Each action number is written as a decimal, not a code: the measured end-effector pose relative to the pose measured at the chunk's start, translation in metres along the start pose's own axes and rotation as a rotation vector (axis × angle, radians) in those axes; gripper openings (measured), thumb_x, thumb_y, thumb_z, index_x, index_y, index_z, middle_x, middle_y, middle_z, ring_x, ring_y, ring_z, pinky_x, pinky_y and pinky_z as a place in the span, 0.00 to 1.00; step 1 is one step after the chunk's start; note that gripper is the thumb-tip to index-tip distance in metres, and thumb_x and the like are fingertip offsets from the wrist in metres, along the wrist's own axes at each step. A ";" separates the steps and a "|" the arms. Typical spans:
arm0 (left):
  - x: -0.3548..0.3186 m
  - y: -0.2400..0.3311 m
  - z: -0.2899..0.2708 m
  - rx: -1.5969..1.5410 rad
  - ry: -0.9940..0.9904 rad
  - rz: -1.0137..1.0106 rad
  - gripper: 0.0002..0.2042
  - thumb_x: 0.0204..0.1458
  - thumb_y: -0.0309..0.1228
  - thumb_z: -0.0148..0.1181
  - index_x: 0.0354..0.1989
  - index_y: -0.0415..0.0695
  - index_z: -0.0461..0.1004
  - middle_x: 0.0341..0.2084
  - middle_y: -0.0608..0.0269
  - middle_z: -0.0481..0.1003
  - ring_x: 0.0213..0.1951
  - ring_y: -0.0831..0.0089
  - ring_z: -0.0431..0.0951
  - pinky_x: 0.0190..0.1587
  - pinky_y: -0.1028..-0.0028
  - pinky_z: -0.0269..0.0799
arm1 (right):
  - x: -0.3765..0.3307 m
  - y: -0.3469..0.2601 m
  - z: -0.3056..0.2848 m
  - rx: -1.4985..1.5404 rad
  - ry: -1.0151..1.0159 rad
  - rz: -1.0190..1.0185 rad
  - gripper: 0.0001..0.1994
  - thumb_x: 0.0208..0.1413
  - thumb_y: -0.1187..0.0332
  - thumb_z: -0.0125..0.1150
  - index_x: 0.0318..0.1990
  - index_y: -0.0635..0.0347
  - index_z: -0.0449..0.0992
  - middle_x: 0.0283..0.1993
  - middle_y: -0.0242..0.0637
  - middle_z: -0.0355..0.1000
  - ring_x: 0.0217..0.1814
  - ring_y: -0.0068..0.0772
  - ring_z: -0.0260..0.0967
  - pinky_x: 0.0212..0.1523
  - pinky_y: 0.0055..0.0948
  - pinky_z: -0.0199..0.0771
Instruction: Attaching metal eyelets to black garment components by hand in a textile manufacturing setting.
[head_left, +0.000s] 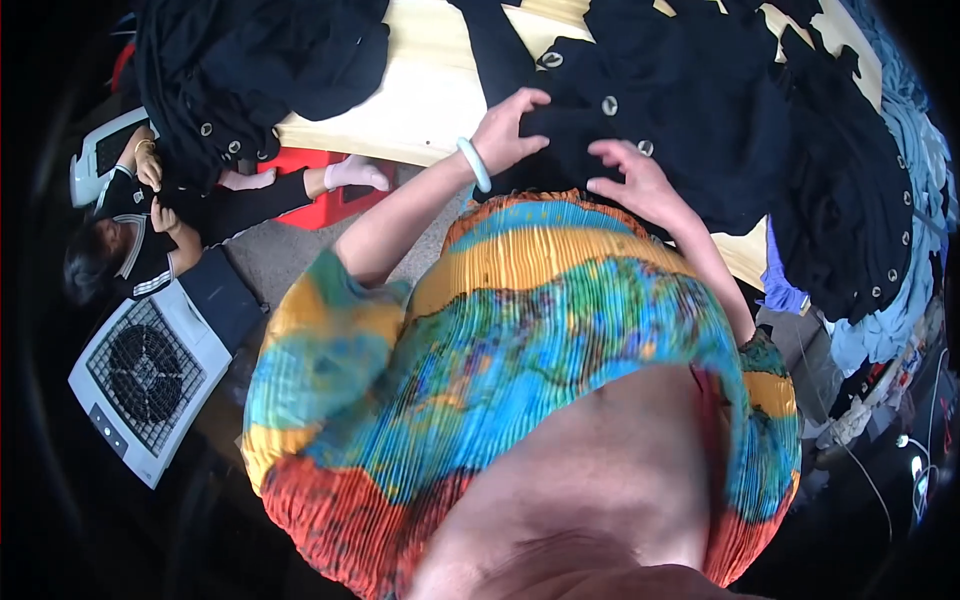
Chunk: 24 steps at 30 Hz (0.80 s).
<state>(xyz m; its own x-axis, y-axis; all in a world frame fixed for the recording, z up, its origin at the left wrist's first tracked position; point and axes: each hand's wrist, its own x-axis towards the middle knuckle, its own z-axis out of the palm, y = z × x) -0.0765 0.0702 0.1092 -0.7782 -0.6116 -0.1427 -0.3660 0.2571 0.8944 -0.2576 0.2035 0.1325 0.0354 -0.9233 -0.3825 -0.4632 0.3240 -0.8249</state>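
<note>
A black garment (680,130) with round silver buttons lies spread on a pale wooden table (430,90) in front of me. My left hand (510,130), with a pale green bangle on its wrist, rests flat on the garment's left part, fingers stretched out. My right hand (635,180) presses on the cloth just below a silver button (645,147), fingers spread. Neither hand grips the cloth. My bright pleated multicoloured top fills the lower middle of the view.
More black buttoned garments are piled at the table's left (250,70) and right (850,200), with pale blue cloth (900,320) beyond. Another person (150,230) sits low at the left handling dark cloth. A white box fan (150,380) lies on the floor.
</note>
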 end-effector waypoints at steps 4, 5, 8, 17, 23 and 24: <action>-0.017 -0.012 0.015 -0.146 -0.075 -0.054 0.21 0.33 0.18 0.55 0.41 0.42 0.61 0.33 0.57 0.67 0.40 0.67 0.68 0.43 0.74 0.64 | 0.028 -0.020 0.002 -0.235 0.151 -0.272 0.30 0.37 0.70 0.60 0.52 0.56 0.57 0.52 0.43 0.57 0.56 0.43 0.52 0.54 0.33 0.55; -0.018 -0.008 0.016 -0.204 -0.084 -0.035 0.21 0.33 0.17 0.54 0.41 0.41 0.61 0.31 0.58 0.67 0.38 0.69 0.68 0.43 0.76 0.64 | 0.037 -0.022 0.008 -0.248 0.100 -0.374 0.32 0.37 0.70 0.59 0.54 0.56 0.55 0.52 0.44 0.57 0.56 0.43 0.52 0.53 0.33 0.56; -0.014 -0.029 0.020 -0.388 -0.066 -0.054 0.17 0.37 0.16 0.50 0.39 0.41 0.62 0.27 0.65 0.66 0.31 0.78 0.67 0.36 0.80 0.65 | 0.047 -0.024 0.017 -0.304 -0.181 -0.085 0.23 0.40 0.67 0.57 0.46 0.60 0.60 0.35 0.50 0.67 0.39 0.49 0.63 0.40 0.36 0.64; 0.095 -0.068 0.003 -0.424 -0.104 -0.667 0.18 0.46 0.44 0.52 0.34 0.40 0.67 0.24 0.66 0.67 0.24 0.79 0.69 0.25 0.82 0.66 | 0.020 -0.046 0.038 -0.130 -0.057 -0.303 0.06 0.43 0.70 0.53 0.26 0.63 0.66 0.28 0.44 0.65 0.33 0.46 0.65 0.32 0.37 0.65; 0.107 -0.081 0.004 -0.454 -0.204 -0.765 0.17 0.42 0.46 0.56 0.28 0.44 0.66 0.19 0.69 0.66 0.20 0.80 0.67 0.22 0.83 0.66 | 0.019 -0.027 0.032 -0.042 0.209 -0.163 0.08 0.42 0.74 0.45 0.32 0.64 0.68 0.32 0.47 0.66 0.33 0.49 0.65 0.35 0.38 0.65; 0.107 -0.080 0.004 -0.428 -0.182 -0.757 0.17 0.42 0.46 0.56 0.27 0.44 0.66 0.20 0.69 0.66 0.20 0.81 0.67 0.21 0.83 0.66 | 0.019 -0.028 0.033 -0.040 0.213 -0.162 0.08 0.42 0.74 0.45 0.32 0.64 0.68 0.32 0.47 0.66 0.33 0.49 0.65 0.35 0.38 0.65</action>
<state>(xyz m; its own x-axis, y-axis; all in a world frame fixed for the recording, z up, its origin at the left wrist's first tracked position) -0.1330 -0.0128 0.0206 -0.4870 -0.3665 -0.7928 -0.6214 -0.4924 0.6094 -0.2144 0.1839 0.1351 -0.0732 -0.9865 -0.1467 -0.5011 0.1636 -0.8498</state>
